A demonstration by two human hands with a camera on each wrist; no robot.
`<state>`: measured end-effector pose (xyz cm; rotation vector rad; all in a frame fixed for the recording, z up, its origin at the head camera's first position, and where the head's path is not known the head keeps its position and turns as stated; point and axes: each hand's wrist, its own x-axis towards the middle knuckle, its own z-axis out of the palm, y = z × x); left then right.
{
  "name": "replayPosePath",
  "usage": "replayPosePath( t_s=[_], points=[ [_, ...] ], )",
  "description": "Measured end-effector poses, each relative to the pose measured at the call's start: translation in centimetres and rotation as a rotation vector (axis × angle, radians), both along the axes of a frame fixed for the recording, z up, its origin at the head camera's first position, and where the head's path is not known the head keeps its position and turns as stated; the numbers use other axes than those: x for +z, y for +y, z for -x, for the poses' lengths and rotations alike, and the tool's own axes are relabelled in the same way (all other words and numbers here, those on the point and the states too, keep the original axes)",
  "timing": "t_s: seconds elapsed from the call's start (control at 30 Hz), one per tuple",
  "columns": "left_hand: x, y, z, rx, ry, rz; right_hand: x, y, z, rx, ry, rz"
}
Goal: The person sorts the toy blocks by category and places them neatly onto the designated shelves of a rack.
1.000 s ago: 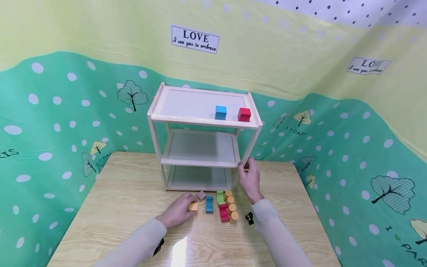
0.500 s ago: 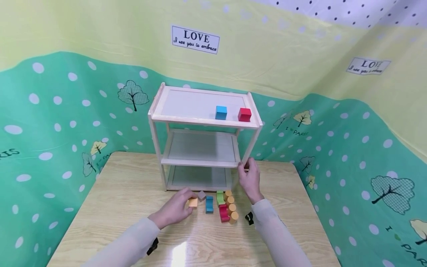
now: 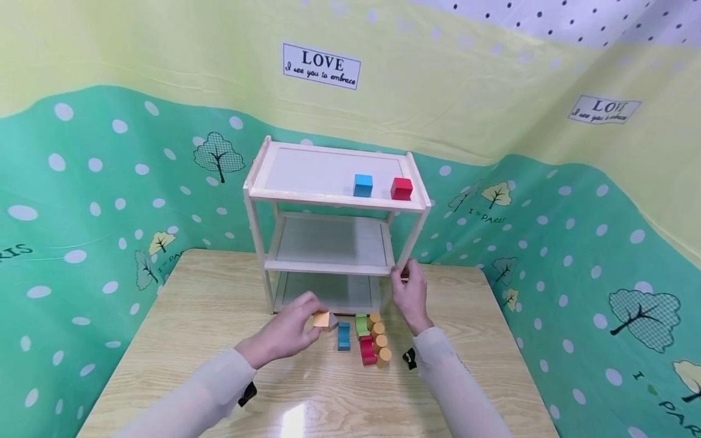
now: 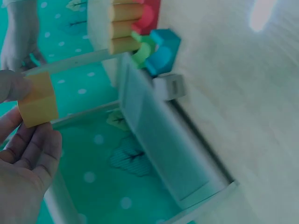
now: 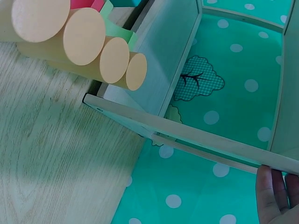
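Observation:
My left hand (image 3: 286, 330) pinches a yellow-orange block (image 3: 320, 320) between thumb and fingers, in front of the lowest board of a white three-tier shelf (image 3: 331, 240). In the left wrist view the same block (image 4: 39, 103) shows its flat faces, held above the shelf's side opening. My right hand (image 3: 411, 299) grips the shelf's right front post at the height of the middle board. The right wrist view shows its fingers (image 5: 265, 191) against the post. Just beyond the held block lies a small grey block (image 3: 333, 320), partly overlapped by it.
On the top board sit a blue cube (image 3: 363, 185) and a red cube (image 3: 401, 188). Before the shelf lie a blue notched block (image 3: 344, 336), a green one (image 3: 362, 325), a red one (image 3: 367, 351) and several wooden cylinders (image 3: 384, 357). A patterned curtain (image 3: 137, 201) surrounds the table.
My left hand has raised the yellow-orange block off the table and moved it slightly forward and right, toward the shelf. The right hand stays on the post.

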<state>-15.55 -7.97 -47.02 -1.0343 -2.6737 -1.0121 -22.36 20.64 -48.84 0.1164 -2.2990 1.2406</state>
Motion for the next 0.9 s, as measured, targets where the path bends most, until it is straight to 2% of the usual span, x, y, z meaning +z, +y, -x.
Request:
replayPosePath(
  t_s=[0.27, 0.4, 0.63, 0.9],
  points=[
    [2.8, -0.4, 0.4, -0.030, 0.073, -0.017, 0.0, 0.0, 0.1, 0.007, -0.014, -0.002],
    [4.3, -0.7, 0.7, -0.040, 0.079, -0.022, 0.0, 0.0, 0.1, 0.007, -0.010, 0.001],
    [6.8, -1.1, 1.1, -0.046, 0.045, -0.052, -0.2, 0.1, 0.1, 0.003, -0.014, -0.004],
    [9.7, -1.4, 1.6, -0.045, 0.090, -0.027, -0.3, 0.1, 0.0, 0.005, 0.000, -0.004]
  ],
)
